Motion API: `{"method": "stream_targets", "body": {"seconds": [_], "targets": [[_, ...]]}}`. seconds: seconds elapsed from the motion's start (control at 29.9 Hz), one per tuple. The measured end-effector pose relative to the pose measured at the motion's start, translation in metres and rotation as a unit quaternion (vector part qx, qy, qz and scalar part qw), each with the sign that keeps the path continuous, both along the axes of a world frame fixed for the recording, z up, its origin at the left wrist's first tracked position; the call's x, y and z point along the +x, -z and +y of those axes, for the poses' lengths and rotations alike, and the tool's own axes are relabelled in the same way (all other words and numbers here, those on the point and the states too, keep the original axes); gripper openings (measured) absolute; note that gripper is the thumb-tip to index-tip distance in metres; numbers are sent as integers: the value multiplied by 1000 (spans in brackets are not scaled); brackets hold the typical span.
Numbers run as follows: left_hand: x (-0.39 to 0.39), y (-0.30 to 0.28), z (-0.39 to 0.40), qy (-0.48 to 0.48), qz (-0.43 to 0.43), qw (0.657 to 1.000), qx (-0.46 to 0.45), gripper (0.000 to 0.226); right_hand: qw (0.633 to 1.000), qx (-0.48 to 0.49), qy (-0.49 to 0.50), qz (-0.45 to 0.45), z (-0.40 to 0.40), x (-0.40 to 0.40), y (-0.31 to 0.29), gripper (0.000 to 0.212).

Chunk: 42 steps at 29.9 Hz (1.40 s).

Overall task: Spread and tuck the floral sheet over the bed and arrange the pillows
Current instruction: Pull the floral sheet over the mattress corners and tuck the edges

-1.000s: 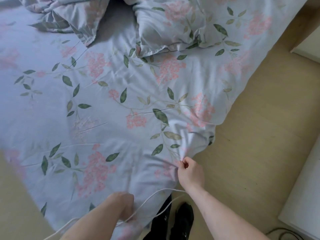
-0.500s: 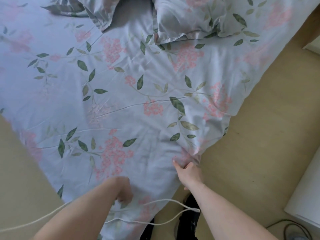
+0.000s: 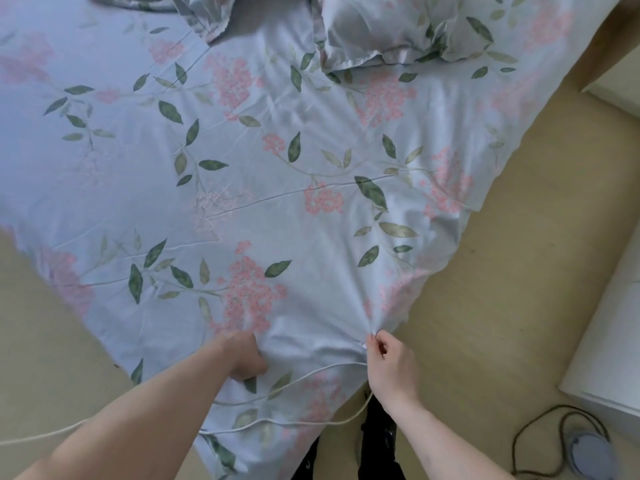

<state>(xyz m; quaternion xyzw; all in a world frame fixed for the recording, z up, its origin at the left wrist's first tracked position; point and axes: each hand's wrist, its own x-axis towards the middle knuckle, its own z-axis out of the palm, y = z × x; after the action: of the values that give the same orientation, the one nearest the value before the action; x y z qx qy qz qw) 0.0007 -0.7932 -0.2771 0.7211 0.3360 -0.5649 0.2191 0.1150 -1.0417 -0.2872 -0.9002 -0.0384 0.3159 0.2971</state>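
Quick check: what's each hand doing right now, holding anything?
Left hand: fingers curled into the floral sheet, gripping a bunch of it near the corner.
Right hand: pinching the sheet's gathered edge between thumb and fingertips.

**Around the bed: floor, cable and furniture**

A pale wooden floor point(image 3: 502, 306) surrounds the bed on both sides. A thin white cable point(image 3: 301, 375) loops low in the view. At lower right, a dark cord point(image 3: 530, 427) curls around a small round grey object point(image 3: 588, 452), possibly a device base. White furniture point(image 3: 609, 341) stands along the right edge. Black shoes point(image 3: 377, 441) show at the bottom.
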Motion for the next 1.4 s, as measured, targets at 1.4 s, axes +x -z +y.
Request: {"method": "stream_targets", "body": {"seconds": [1.4], "targets": [[-210,11,-5,-436,-88,884,146,29,987,-89,-123,60,-15,-170,-9,41]]}}
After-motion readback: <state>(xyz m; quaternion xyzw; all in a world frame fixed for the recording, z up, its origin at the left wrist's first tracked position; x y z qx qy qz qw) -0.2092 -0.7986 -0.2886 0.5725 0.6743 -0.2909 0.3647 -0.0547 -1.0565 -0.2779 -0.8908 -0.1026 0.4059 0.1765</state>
